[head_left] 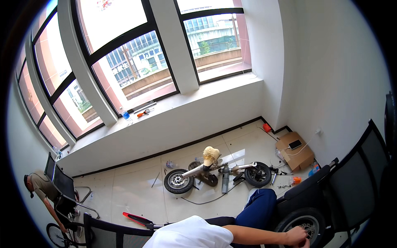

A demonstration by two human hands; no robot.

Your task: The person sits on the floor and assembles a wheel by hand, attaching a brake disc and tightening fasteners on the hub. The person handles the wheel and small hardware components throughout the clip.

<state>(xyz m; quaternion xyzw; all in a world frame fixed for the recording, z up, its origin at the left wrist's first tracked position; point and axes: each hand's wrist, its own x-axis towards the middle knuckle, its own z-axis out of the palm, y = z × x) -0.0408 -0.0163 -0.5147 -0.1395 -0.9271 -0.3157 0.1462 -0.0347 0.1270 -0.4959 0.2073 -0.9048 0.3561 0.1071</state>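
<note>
So the wheel [304,225] at the bottom right is the thing to look at here, a black tyre with a silvery brake disc in the middle, standing roughly upright with its flat face toward the camera. The person's right hand [297,237] sits right on the lower right part of that disc, fingers curled in against it, looks like a loose grip on the disc or hub, though I can't tell how firmly since the knuckles hide the fingertips. The forearm runs in almost level from the left of the wheel, out of a white sleeve [194,234], so the reach goes straight across toward the hub. The left hand isn't visible anywhere, so no idea what it's doing; the right is the only one near the wheel. Just right of the wheel there's a black mesh chair [355,182], and a blue trouser knee [260,208] pokes up just left of it. Further up-left from the wheel, well apart, a small folding bike frame [219,171] lies on the tiled floor [132,186], long axis running left-right. Up-right of the wheel is a cardboard box [295,155] with a phone [295,144] on top. Far left of it, another person [43,190] bends over their own bike.
</note>
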